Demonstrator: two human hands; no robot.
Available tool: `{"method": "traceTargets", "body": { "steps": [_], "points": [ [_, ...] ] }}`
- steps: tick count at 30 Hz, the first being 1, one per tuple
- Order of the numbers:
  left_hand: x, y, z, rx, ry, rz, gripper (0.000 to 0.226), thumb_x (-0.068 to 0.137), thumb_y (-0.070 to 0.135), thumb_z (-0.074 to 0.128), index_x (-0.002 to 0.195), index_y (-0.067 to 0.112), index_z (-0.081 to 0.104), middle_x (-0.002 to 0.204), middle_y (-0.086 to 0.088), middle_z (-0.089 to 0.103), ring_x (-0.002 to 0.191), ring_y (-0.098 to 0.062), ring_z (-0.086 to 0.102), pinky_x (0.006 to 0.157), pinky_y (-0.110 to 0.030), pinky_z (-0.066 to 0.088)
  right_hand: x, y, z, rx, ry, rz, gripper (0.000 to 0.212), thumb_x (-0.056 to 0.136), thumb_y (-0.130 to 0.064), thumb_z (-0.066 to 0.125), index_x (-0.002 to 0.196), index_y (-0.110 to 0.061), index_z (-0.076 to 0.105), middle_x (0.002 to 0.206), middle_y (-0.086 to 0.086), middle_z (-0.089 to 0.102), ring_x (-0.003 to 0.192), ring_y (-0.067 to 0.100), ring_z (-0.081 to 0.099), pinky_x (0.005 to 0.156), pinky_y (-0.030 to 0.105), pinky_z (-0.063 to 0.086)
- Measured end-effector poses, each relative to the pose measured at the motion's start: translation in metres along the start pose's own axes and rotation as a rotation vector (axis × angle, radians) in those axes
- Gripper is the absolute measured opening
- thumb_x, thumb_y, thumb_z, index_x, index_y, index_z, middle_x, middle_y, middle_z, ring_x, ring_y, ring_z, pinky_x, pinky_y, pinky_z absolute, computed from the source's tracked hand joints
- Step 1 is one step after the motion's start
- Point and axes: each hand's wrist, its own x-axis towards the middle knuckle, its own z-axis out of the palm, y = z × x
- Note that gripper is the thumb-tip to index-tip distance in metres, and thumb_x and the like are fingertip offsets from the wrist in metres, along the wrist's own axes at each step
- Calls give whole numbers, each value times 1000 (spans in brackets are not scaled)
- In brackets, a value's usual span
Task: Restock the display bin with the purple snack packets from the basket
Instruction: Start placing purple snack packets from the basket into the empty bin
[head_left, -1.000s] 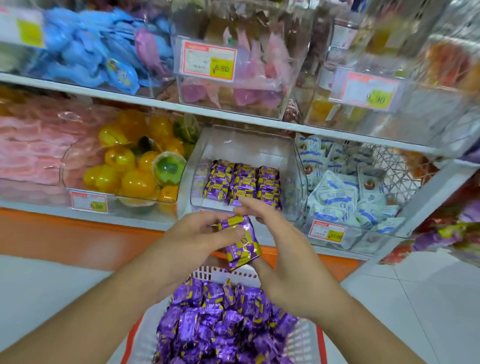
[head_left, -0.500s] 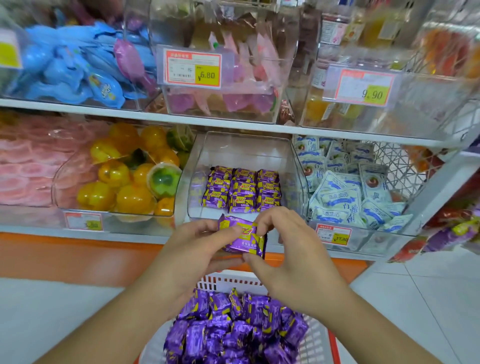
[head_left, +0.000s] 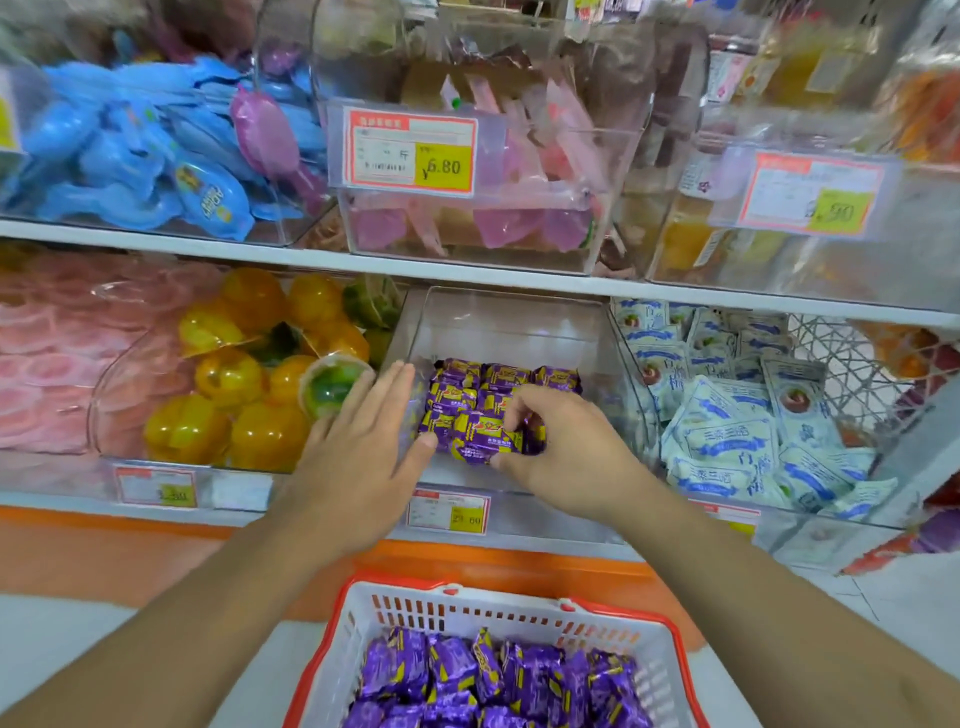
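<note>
Shop shelves (head_left: 467, 283) carry clear boxes of sweets with price tags; on the lower shelf the clear bin (head_left: 511, 322) stands between a box of yellow jellies (head_left: 228, 374) and a box of pale blue packets (head_left: 727, 441). Rows of purple packets (head_left: 506, 376) lie on the bin floor; the right hand (head_left: 563, 449) grasps one packet (head_left: 485, 441) with curled fingers at the front of these rows. The left hand (head_left: 363, 447) is released, fingers straight, at the left wall of the bin; below, the white basket (head_left: 498, 610) with red rim holds many more purple packets.
</note>
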Motion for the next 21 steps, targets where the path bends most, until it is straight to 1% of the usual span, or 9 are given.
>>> {"method": "traceTargets", "body": {
  "steps": [2,4,6,7,9,12,14,17,21],
  "points": [
    [-1,0,2,28,7,11,76,96,67,7,162,34,-14,169,19,-14,155,-5,-16,124,-37,6,17,5,12,-11,-78,-1,32,73,-31,88,86,-24,60,75,-9,59,70,13,54,67,35,41],
    [-2,0,2,34,21,13,76,96,67,4,161,34,-17,169,19,-16,155,-5,-18,124,-37,5,30,10,24,-6,-128,-23,31,71,-29,90,85,-22,63,73,-10,60,69,16,57,64,30,43],
    [-3,0,3,40,38,20,75,97,67,5,161,35,-16,169,20,-15,154,-4,-18,123,-36,3,39,14,37,-5,-158,-39,31,69,-28,91,84,-21,65,74,-11,60,70,14,56,62,25,41],
    [-4,1,3,36,48,26,74,97,66,6,161,35,-16,169,20,-15,154,-3,-18,122,-34,1,43,15,41,-10,-169,-36,32,68,-30,92,84,-21,66,73,-11,59,69,14,55,62,24,41],
    [-4,1,4,36,64,33,71,100,65,8,161,36,-14,169,20,-14,154,-2,-17,119,-31,-1,49,18,49,-23,-192,-38,34,67,-35,92,84,-23,66,70,-10,59,66,12,54,59,26,42],
    [-3,0,6,32,67,38,68,104,62,12,162,35,-13,169,20,-13,154,-2,-16,119,-30,-2,54,16,57,-62,-226,-67,35,67,-39,92,85,-23,67,72,-11,61,70,12,58,64,30,47],
    [-2,-2,9,37,75,36,69,103,62,11,162,35,-10,170,20,-11,155,-2,-13,121,-31,2,56,15,58,-97,-243,-64,36,68,-42,93,89,-24,70,75,-12,63,76,12,60,68,28,46],
    [-2,-3,9,22,70,33,72,98,63,10,162,35,-10,169,21,-10,155,-2,-13,122,-33,3,57,17,58,-132,-270,-59,39,68,-48,92,98,-29,76,91,-10,71,87,13,62,76,27,49],
    [-3,-4,7,4,62,38,72,98,64,8,161,38,-13,168,23,-13,154,0,-15,123,-34,2,55,24,51,-78,-326,-98,40,71,-37,92,108,-31,78,105,-10,67,95,11,60,84,29,49]
  ]
}}
